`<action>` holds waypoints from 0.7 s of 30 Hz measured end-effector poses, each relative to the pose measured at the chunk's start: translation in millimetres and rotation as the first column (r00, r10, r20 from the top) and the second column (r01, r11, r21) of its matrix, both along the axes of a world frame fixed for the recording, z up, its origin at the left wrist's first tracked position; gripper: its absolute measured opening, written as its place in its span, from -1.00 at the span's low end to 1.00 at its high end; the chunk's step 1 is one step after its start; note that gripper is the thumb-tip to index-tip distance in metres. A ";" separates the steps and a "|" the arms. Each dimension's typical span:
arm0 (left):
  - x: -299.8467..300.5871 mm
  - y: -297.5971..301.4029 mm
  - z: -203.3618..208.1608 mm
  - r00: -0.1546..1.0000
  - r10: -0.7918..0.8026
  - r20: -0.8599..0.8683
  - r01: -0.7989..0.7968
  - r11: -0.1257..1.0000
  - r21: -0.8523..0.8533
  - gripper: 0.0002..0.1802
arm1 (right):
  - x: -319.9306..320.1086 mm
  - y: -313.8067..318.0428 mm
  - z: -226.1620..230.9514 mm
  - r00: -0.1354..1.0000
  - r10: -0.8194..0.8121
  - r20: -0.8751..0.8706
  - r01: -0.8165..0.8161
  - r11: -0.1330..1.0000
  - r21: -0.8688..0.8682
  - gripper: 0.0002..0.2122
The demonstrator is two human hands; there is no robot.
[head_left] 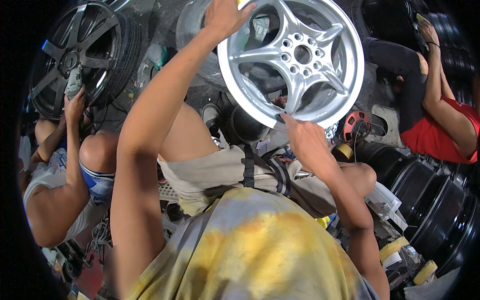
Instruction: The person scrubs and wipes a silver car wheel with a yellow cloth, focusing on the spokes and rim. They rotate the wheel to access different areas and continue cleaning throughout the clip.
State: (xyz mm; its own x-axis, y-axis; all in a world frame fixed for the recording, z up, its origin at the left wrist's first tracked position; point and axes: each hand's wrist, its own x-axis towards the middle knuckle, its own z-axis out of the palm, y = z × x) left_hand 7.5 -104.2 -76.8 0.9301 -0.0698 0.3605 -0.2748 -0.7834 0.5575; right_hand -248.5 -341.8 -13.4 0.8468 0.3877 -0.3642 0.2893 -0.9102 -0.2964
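Observation:
A silver alloy wheel point(303, 54) with several spokes and bolt holes is tilted toward me in front of my knees. My right hand point(311, 145) grips its near lip, a fingertip on the face beside a spoke and the other fingers bent below. At the wheel's upper left edge, my left hand point(227, 19) is closed with the thumb over the lip. A bit of yellow shows at those fingers, but the picture's top edge cuts it off, so I cannot make out what it is. Behind the wheel lies a tyre point(192, 30), partly hidden.
At left, a person point(60, 185) holds a grey power tool point(74, 82) against a dark wheel point(52, 65) with a tyre. Another person in red point(445, 130) sits at right. A red cable reel point(356, 125) stands near my right knee, beside stacked black rims point(425, 195).

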 end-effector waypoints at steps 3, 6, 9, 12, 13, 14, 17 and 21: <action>-1.0 2.3 -3.6 1.000 0.004 0.025 -0.003 0.999 -0.041 -0.41 | -2.3 5.8 -0.3 0.999 -0.019 0.041 0.018 0.999 0.038 -0.67; -2.6 0.7 5.1 0.998 0.003 -0.055 -0.006 0.998 -0.062 -0.43 | 8.5 9.5 -17.4 0.995 -0.043 0.086 0.037 0.997 0.069 -0.68; -4.1 -1.5 10.4 0.992 0.009 -0.128 -0.013 0.999 -0.030 -0.44 | -2.0 4.6 -7.3 0.996 -0.078 0.044 0.076 0.997 0.031 -0.71; -3.1 1.0 5.5 0.998 0.021 -0.066 -0.022 1.000 -0.022 -0.45 | -3.1 9.8 -1.5 0.995 -0.102 -0.001 0.102 0.995 0.012 -0.69; -2.5 0.8 2.8 0.998 0.028 -0.051 -0.030 0.999 -0.028 -0.45 | -1.3 12.3 -2.0 0.993 -0.114 -0.006 0.114 0.993 0.014 -0.67; -1.9 0.8 0.2 0.999 0.037 -0.035 -0.038 0.999 -0.034 -0.44 | 3.4 12.7 -7.1 0.996 -0.086 0.008 0.086 0.996 0.003 -0.66; 0.9 -0.9 4.4 0.988 0.035 -0.152 -0.032 0.999 0.024 -0.43 | 10.9 12.4 -16.1 0.998 -0.054 0.035 0.054 0.998 -0.015 -0.69; 0.0 0.4 2.1 0.990 0.023 -0.142 -0.026 0.999 -0.022 -0.41 | -4.3 8.5 -6.4 0.995 -0.098 0.023 0.098 0.995 -0.002 -0.75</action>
State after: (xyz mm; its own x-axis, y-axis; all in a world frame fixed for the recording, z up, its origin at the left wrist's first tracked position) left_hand 7.5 -103.8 -74.7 0.9733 -0.0391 0.2262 -0.1724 -0.7750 0.6080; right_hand -252.8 -333.4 -19.8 0.8888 0.3016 -0.3450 0.2054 -0.9353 -0.2882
